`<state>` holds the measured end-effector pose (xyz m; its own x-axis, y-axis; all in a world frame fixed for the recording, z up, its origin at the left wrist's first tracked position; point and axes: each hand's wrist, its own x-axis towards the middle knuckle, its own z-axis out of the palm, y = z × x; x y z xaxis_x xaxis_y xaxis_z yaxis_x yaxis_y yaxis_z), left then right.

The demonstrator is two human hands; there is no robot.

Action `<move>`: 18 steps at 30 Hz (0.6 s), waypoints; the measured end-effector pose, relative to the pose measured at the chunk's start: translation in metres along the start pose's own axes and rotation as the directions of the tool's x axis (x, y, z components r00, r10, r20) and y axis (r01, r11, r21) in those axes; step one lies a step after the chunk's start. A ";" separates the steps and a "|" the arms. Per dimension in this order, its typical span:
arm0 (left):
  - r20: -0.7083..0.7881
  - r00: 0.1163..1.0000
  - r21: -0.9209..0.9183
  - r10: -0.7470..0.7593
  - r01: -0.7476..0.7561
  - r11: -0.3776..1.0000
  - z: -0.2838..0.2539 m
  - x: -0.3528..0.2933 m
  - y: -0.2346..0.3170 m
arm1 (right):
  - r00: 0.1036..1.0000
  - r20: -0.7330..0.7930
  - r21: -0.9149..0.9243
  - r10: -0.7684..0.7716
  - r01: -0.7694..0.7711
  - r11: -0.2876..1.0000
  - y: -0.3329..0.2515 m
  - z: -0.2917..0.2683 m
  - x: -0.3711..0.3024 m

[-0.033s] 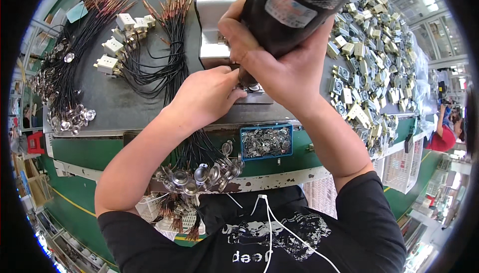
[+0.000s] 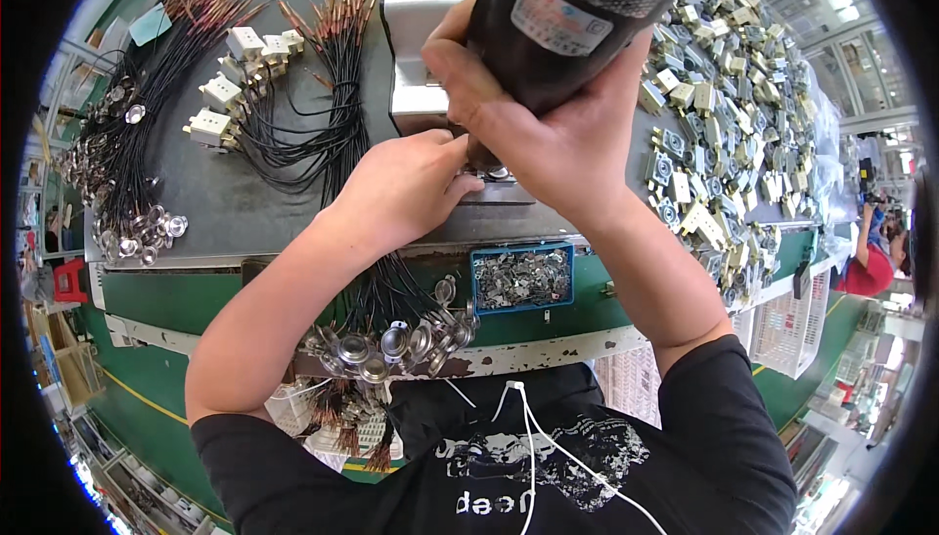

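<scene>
My right hand (image 2: 558, 134) is wrapped round a black electric screwdriver (image 2: 548, 51), a thick cylinder with a pale label. The tool leans, its upper end toward the far right and its narrow nose pointing down. My left hand (image 2: 416, 178) is closed beside that nose, its fingertips at a small metal fixture (image 2: 499, 193). What those fingers grip is hidden behind the hands. Just beyond stands a white and grey machine block (image 2: 419, 56). A bundle of black wires (image 2: 342, 134) passes under my left forearm, with round metal cups (image 2: 396, 341) hanging at the table's front edge.
At left lie more wires with metal cups (image 2: 127, 222), and wired cream connectors (image 2: 223, 90). A blue tray (image 2: 523, 302) of small metal pieces sits at the front edge. Loose cream and metal blocks (image 2: 699, 134) are heaped at right. A person in red (image 2: 869, 271) is far right.
The screwdriver's upper end and my right hand have shifted very slightly left. My left hand has stayed in place.
</scene>
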<state>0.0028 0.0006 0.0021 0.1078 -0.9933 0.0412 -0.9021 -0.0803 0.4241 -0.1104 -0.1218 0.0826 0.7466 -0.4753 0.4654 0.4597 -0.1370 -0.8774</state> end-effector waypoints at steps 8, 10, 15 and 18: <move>-0.139 0.986 -0.155 0.087 -0.109 0.982 0.016 0.008 -0.012 | 0.979 0.064 -0.206 -0.194 0.203 0.957 0.012 -0.002 0.002; -0.140 0.988 -0.169 0.069 -0.092 0.981 0.018 0.008 -0.014 | 0.984 0.010 -0.201 -0.180 0.178 0.963 0.001 -0.001 -0.003; -0.149 0.980 0.056 0.136 -0.129 0.990 0.016 -0.002 -0.005 | 0.971 -0.228 -0.159 -0.077 0.041 0.986 -0.027 -0.005 -0.011; -0.202 0.953 0.080 0.224 -0.212 0.974 0.005 -0.004 0.008 | 0.985 -0.158 -0.300 -0.066 0.016 0.954 -0.046 -0.037 0.000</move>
<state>-0.0067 0.0031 0.0007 -0.0149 -0.9482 0.3173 -0.9348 0.1258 0.3322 -0.1496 -0.1477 0.1180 0.6294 -0.5966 0.4980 0.3060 -0.3988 -0.8645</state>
